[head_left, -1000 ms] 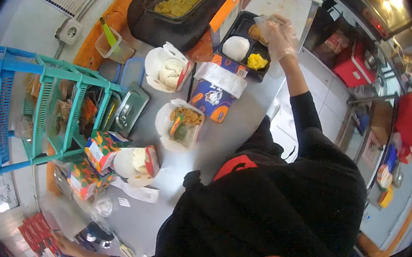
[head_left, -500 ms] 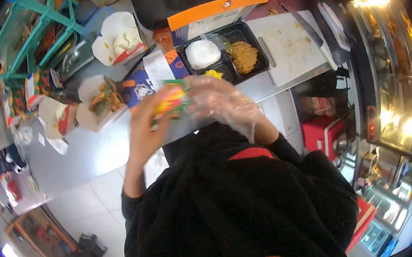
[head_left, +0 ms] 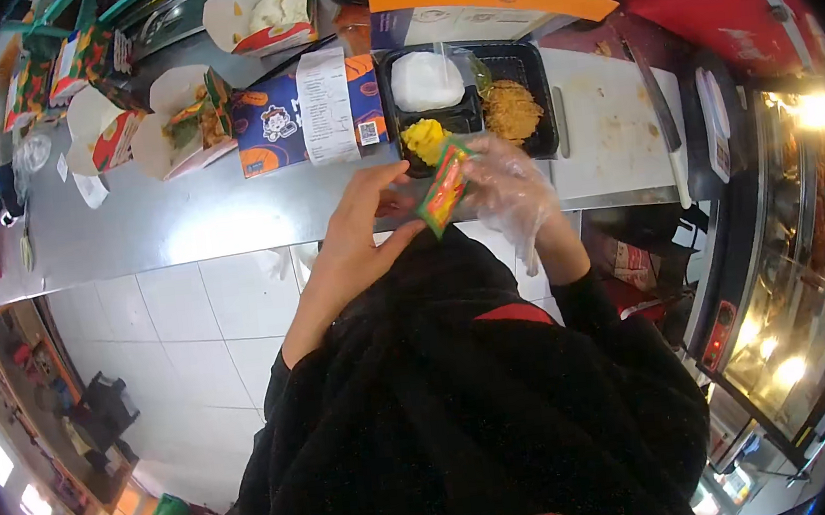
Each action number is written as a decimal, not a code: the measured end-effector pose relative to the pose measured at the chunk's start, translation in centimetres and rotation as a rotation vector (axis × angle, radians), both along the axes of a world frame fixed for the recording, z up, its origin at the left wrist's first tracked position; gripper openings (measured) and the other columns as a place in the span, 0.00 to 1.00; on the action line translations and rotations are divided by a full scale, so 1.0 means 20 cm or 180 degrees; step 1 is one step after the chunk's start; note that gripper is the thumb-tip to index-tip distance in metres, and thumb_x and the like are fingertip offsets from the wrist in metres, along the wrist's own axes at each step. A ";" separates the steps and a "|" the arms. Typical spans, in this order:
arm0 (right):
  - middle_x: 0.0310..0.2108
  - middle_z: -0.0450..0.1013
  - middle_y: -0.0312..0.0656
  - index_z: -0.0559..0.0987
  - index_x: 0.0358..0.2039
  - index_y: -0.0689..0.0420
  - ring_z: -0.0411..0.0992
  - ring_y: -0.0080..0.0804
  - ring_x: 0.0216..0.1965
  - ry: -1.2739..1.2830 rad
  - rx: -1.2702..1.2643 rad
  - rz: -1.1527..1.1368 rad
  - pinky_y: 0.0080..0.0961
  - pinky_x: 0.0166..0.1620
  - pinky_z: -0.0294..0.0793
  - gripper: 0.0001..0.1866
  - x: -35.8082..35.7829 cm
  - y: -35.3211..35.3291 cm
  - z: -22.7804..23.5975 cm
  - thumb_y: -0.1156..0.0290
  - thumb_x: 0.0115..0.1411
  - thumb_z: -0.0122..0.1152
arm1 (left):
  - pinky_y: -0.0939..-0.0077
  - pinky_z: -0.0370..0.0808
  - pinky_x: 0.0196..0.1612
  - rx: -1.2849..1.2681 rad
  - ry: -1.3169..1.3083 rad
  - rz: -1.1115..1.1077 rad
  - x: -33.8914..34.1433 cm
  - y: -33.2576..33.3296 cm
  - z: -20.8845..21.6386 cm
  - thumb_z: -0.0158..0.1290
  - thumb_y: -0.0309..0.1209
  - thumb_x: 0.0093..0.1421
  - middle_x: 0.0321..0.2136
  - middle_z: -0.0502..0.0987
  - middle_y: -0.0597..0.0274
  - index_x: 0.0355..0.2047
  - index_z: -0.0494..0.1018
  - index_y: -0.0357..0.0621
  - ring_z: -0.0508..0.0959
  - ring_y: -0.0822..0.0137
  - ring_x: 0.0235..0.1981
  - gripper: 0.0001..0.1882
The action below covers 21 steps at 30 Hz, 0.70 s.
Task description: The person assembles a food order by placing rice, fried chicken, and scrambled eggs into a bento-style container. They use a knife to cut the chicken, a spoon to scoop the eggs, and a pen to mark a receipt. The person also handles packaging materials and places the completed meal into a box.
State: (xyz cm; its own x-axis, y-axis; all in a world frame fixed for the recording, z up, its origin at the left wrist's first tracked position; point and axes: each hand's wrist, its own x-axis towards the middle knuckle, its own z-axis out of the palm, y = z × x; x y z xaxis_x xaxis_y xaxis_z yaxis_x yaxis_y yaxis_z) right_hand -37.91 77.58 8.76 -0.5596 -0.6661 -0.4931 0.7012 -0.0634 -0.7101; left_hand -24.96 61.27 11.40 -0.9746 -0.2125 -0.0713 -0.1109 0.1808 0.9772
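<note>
A small green, orange and yellow sachet [head_left: 445,187] is pinched between both my hands just above the counter's front edge. My bare left hand [head_left: 361,231] grips its lower left side. My right hand [head_left: 511,187], in a clear plastic glove, holds its right side. Right behind them sits a black compartment tray [head_left: 532,54] with white rice [head_left: 425,80], a yellow portion [head_left: 423,137] and a fried brown piece [head_left: 512,109].
A steel counter [head_left: 178,227] runs left to right. On it lie a printed carton with a paper receipt [head_left: 326,106] and several open food boxes [head_left: 182,121]. A white cutting board [head_left: 615,131] with a knife [head_left: 657,111] is at the right; a lit display case [head_left: 785,259] stands beyond.
The view has swung left to right along the counter. My right hand came back from the tray and my left hand brought up the sachet; both now hold it lower, by the counter edge.
</note>
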 end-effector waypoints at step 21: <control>0.41 0.65 0.46 0.63 0.42 0.61 0.67 0.30 0.40 0.3308 0.2110 -0.1945 0.21 0.40 0.71 0.19 -0.25 0.37 -0.37 0.66 0.54 0.56 | 0.76 0.65 0.34 -0.1759 0.0271 0.2191 0.06 -0.19 -0.39 0.56 0.25 0.46 0.35 0.69 0.58 0.28 0.70 0.40 0.68 0.63 0.36 0.09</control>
State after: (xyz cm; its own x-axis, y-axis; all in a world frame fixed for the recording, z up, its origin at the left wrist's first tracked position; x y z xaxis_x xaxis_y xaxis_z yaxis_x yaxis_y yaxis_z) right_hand -42.84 84.98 1.43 -0.9792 0.0107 0.2027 -0.1829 0.3865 -0.9040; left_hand -23.72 57.53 3.67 -0.6151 -0.7363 0.2820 -0.2999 0.5493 0.7799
